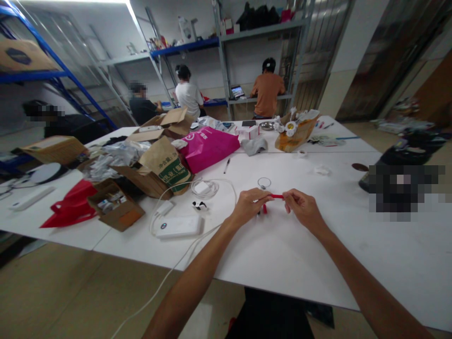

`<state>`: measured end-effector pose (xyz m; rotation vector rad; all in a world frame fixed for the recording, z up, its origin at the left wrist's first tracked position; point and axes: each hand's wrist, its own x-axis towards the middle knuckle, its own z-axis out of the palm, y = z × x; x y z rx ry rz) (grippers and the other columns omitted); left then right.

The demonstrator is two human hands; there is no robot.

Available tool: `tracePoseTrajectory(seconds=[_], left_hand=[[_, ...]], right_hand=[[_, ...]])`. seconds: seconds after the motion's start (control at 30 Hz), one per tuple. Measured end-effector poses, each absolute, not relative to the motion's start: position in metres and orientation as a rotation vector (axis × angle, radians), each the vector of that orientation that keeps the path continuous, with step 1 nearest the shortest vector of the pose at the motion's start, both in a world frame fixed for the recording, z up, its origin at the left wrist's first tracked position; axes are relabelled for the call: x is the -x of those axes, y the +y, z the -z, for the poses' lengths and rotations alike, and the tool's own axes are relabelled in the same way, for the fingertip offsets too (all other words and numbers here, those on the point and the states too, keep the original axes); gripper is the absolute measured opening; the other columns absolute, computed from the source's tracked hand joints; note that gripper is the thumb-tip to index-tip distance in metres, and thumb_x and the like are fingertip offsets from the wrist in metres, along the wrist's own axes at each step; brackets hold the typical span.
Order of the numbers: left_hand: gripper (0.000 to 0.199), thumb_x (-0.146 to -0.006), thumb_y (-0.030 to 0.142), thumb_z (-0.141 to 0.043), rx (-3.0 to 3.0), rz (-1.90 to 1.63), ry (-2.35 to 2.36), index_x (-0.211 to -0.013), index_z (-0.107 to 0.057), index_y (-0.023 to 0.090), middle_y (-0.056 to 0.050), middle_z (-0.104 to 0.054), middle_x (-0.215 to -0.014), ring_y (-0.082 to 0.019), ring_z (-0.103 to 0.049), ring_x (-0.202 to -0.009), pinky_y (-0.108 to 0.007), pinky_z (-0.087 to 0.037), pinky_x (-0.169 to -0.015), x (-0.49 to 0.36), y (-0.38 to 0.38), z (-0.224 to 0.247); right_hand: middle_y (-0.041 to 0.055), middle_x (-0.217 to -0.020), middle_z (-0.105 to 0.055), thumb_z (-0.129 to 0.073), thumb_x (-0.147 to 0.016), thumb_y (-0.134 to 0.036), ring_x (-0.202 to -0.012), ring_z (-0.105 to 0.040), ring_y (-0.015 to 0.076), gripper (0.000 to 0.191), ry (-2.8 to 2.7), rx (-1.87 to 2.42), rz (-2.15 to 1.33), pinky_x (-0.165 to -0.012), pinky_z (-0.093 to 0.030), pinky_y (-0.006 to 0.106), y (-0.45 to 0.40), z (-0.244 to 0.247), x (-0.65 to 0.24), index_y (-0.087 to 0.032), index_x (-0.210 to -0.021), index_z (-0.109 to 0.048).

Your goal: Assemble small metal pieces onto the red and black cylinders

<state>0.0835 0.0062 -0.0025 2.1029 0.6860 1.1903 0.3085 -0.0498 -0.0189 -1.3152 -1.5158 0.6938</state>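
Hands [248,203] hold a red stick [277,196] over white table [286,249], shelves [263,31] behind.

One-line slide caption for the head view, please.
Left hand and right hand hold a slim red piece over a cluttered white table.

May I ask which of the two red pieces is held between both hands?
The upper red piece, spanning roughly level from the left hand to the right hand; the lower red piece shows beneath the left hand, apart from the right.
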Motion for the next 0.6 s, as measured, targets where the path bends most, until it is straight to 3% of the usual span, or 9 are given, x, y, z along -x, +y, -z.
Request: tracePoseTrajectory(seconds=[0.1,0.2,0.33,0.47,0.6], left_hand=[[0.031,-0.102,0.049,-0.071,-2.156,-1.224,0.651,-0.107,-0.087,0.023,-0.011,-0.083,-0.094,-0.021,-0.074,-0.082,-0.035,-0.058,-0.083,-0.084,0.007,0.005],[0.03,-0.102,0.047,-0.071,-2.185,-1.244,0.637,-0.108,-0.086,0.022,-0.011,-0.083,-0.096,-0.021,-0.074,-0.084,-0.036,-0.058,-0.083,-0.085,0.008,0.005],[0.029,-0.102,0.047,-0.072,-2.145,-1.291,0.693,-0.107,-0.086,0.022,-0.011,-0.083,-0.096,-0.021,-0.073,-0.083,-0.036,-0.058,-0.083,-0.084,0.008,0.002],[0.032,-0.101,0.05,-0.072,-2.117,-1.28,0.723,-0.104,-0.086,0.021,-0.011,-0.082,-0.096,-0.021,-0.073,-0.083,-0.035,-0.057,-0.084,-0.082,0.008,0.0],[0.035,-0.101,0.053,-0.071,-2.103,-1.251,0.725,-0.105,-0.086,0.021,-0.011,-0.082,-0.094,-0.02,-0.071,-0.08,-0.034,-0.057,-0.08,-0.082,0.007,0.0]], right_hand=[[-0.0007,-0.058,-0.059,-0.055,-0.101,-0.072,-0.054,-0.048,0.01,0.056,-1.503,1.303,-0.707,-0.056,-0.039,0.026,-0.05,0.015,-0.307,-0.022,-0.077,-0.064],[0.0007,-0.061,-0.062,-0.059,-0.099,-0.073,-0.058,-0.055,0.0108,0.057,-1.42,1.221,-0.831,-0.061,-0.048,0.026,-0.049,0.01,-0.303,-0.021,-0.075,-0.064],[0.0057,-0.08,-0.074,-0.067,-0.095,-0.069,-0.074,-0.07,0.0161,0.049,-1.306,1.076,-0.967,-0.073,-0.061,0.033,-0.05,0.003,-0.298,-0.02,-0.089,-0.071],[0.0063,-0.089,-0.077,-0.077,-0.092,-0.059,-0.078,-0.072,0.0168,0.041,-1.254,1.037,-0.9,-0.07,-0.062,0.033,-0.05,0.002,-0.297,-0.02,-0.105,-0.075],[0.0058,-0.089,-0.078,-0.079,-0.092,-0.053,-0.075,-0.072,0.016,0.037,-1.274,1.064,-0.824,-0.069,-0.062,0.033,-0.048,0.006,-0.302,-0.02,-0.108,-0.078]])
